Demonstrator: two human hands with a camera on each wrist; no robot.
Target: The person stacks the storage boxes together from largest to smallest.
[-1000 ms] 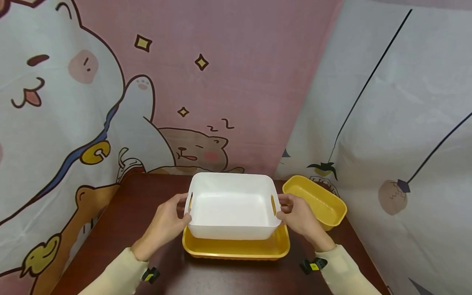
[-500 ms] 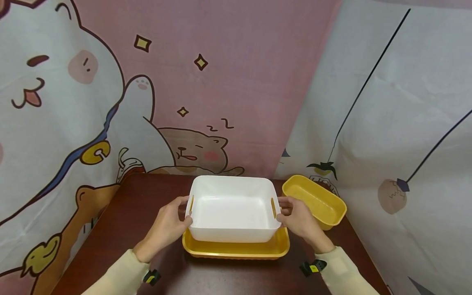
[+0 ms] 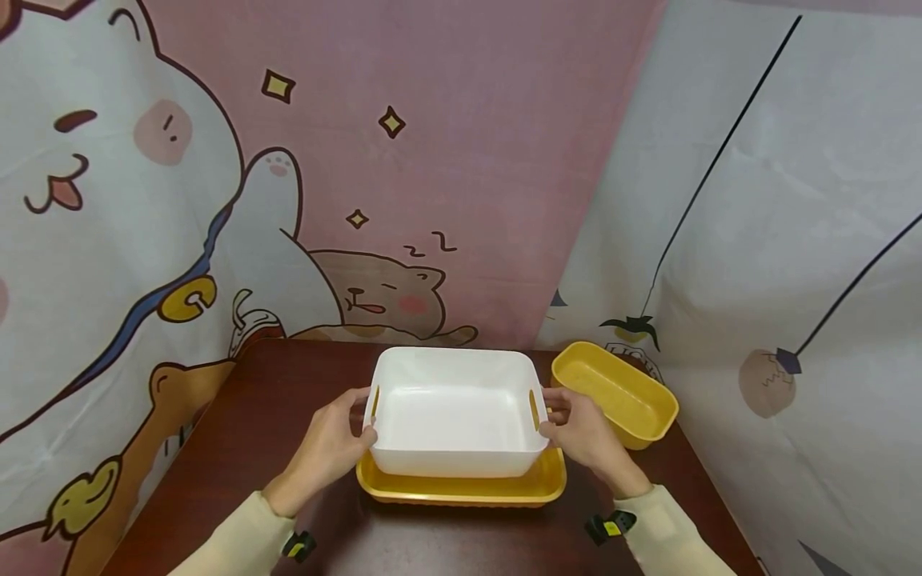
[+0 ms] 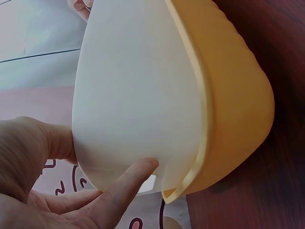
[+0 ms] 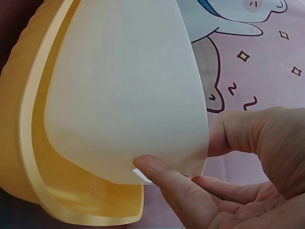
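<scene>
So the white bin (image 3: 458, 410) is plain and glossy, a rounded-corner rectangle with a slot cut in each short end. The left hand (image 3: 331, 442) and right hand (image 3: 585, 430) grip those ends, holding it over a yellow bin (image 3: 461, 489) on the dark surface (image 3: 461, 544). Can't really tell if the two bins touch.

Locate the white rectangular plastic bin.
Head view, centre: left hand and right hand hold the white rectangular plastic bin over a yellow rectangular plastic bin.

Head view from above, forward and down, wrist views close from either side, sharing the white bin (image 3: 458, 412)
</scene>
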